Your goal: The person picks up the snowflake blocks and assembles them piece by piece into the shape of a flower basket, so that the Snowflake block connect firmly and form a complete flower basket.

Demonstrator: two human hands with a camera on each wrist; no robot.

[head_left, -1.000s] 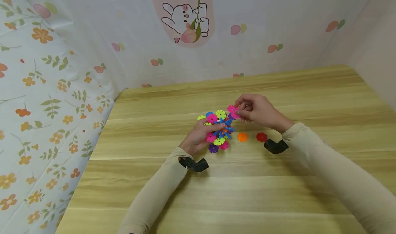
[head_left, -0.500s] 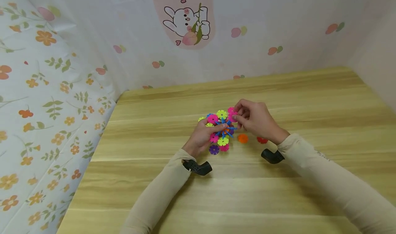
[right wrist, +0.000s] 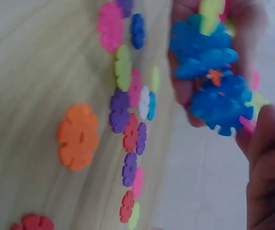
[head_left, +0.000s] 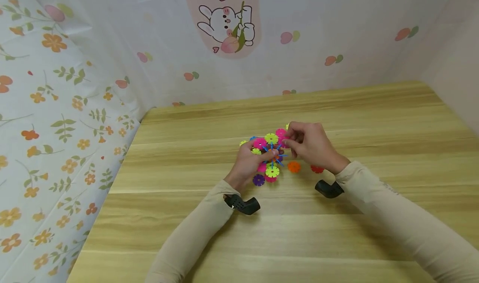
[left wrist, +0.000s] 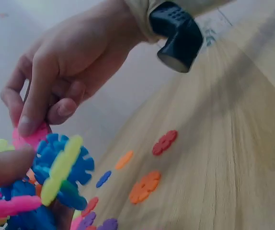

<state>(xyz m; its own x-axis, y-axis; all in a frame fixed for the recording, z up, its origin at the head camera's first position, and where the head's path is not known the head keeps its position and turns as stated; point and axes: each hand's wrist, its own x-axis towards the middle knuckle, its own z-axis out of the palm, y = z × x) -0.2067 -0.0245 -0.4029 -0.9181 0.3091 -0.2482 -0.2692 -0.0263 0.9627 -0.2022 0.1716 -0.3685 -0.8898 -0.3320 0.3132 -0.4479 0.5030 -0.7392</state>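
My left hand [head_left: 245, 162] grips a cluster of interlocked notched plastic discs, its thumb across the front. Blue discs [right wrist: 221, 103] fan round a small orange middle [right wrist: 215, 77], with yellow-green discs [left wrist: 63, 167] and pink ones [left wrist: 13, 206] slotted in at the outside. Thumb and forefinger of my right hand [head_left: 312, 143] pinch a pink disc [left wrist: 29, 139] at the cluster's upper right edge. In the right wrist view, that pink disc shows only as a sliver beside the blue discs. The left palm and the cluster hide much of each other.
On the wooden table [head_left: 299, 233] lie a loose orange disc [head_left: 294, 167] and a red disc [head_left: 317, 169] below my right hand. More loose discs in several colours, including a purple one [head_left: 258, 180], lie under and behind the cluster. A patterned cloth [head_left: 307, 8] hangs behind.
My right hand has come slightly down with the pink disc against the cluster. The left hand has shifted a little right and turned the cluster, so its blue discs now appear more edge-on.
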